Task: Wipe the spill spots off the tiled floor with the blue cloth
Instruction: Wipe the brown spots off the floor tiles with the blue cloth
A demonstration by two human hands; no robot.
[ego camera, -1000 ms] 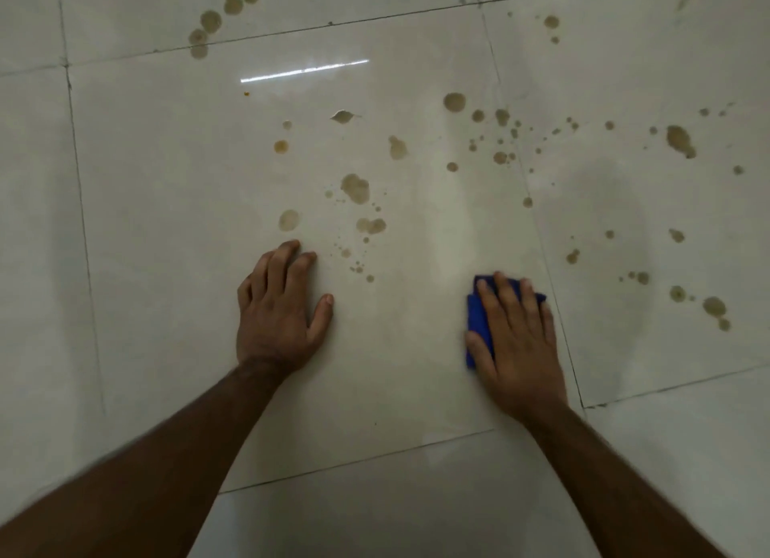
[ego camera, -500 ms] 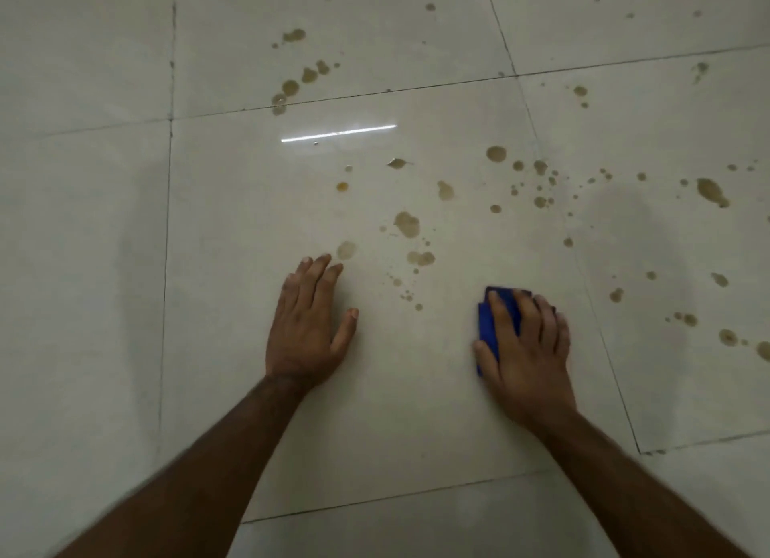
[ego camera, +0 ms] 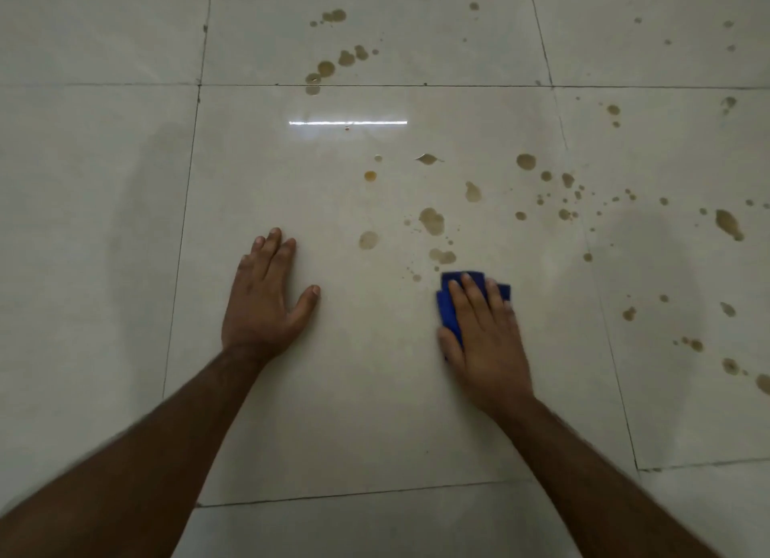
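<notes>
A folded blue cloth lies flat on the pale tiled floor, pressed down under my right hand, whose fingers cover most of it. Brown spill spots dot the tiles: a cluster just beyond the cloth, a smaller pair of spots almost touching its far edge, and a faint round spot between my hands. My left hand rests palm down on the floor to the left, fingers spread, holding nothing.
More brown spots run along the far tile and scatter over the right-hand tile. Dark grout lines divide the tiles. A bright strip of reflected light glares on the middle tile.
My right hand has slid the cloth leftward and a little forward, closer to the spots between my hands. The view has tilted up, showing more of the far tiles.
</notes>
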